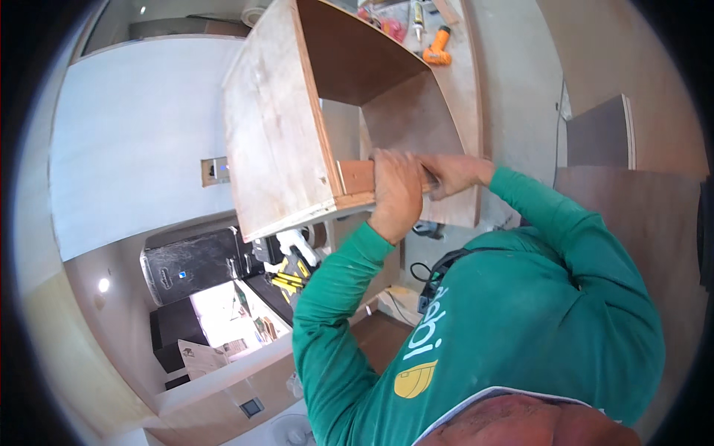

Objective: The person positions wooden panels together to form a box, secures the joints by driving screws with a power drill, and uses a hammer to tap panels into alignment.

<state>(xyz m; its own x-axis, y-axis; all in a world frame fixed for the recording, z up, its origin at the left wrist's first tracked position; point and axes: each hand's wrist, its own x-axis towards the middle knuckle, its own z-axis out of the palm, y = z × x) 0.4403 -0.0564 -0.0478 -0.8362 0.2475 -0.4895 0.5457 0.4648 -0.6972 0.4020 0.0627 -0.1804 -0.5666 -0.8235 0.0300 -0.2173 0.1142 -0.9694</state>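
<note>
In the head view, our wooden box [271,126] is at upper centre, its open side turned toward our right, and a reddish strip [355,177] runs along its near edge, w/ both our hands on this part. Our left hand [398,189] is closed around the strip: the fingers go over the top of it, and the wrist comes up from below. Our right hand [455,175] is just beside it, at the far end of the strip, w/ bent fingers; it is a bit blurred, so we can't tell if it pinches the wood or only presses on it. The hands are near each other, not spread wide. We judge that the step in hand is prob. to steady or adjust the box by this edge, b/c no tool is visible in our hands. The next move, in our opinion, calls for a firm grip w/ both hands & even force, so the box does not twist; fingers should also be kept away from the corner, in case it gets pinched there. Beyond the box, an orange drill [439,48] and a tube [418,22] lie on the wooden board [467,97], well apart from our hands. Some yellow-and-black tools [286,280] are at lower left, also out of the way.
</note>
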